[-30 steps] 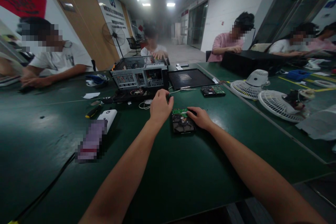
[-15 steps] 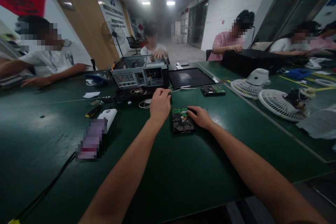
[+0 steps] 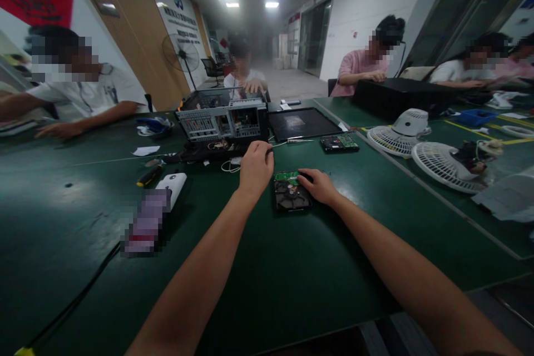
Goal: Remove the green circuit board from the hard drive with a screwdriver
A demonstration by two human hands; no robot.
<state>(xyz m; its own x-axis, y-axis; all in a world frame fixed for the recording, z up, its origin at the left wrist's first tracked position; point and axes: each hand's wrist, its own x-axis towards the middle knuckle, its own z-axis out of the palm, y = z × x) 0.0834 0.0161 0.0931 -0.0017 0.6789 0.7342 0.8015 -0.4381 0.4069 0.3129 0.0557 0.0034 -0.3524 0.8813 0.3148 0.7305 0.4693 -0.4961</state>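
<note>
In the middle of the frame, the right hand (image 3: pixel 320 187) rests its half-open grip on the hard drive (image 3: pixel 288 199), while the left hand (image 3: pixel 255 168) curls nearby, whether holding anything I cannot tell.

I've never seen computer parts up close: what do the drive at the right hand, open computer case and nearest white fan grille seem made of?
Drive: probably metal, dark and dull, with a green circuit board at its far end.
Computer case: likely dull grey sheet metal, given its slotted face.
Fan grille: probably white plastic, judging by its even ribs; paint could hide metal.
</note>
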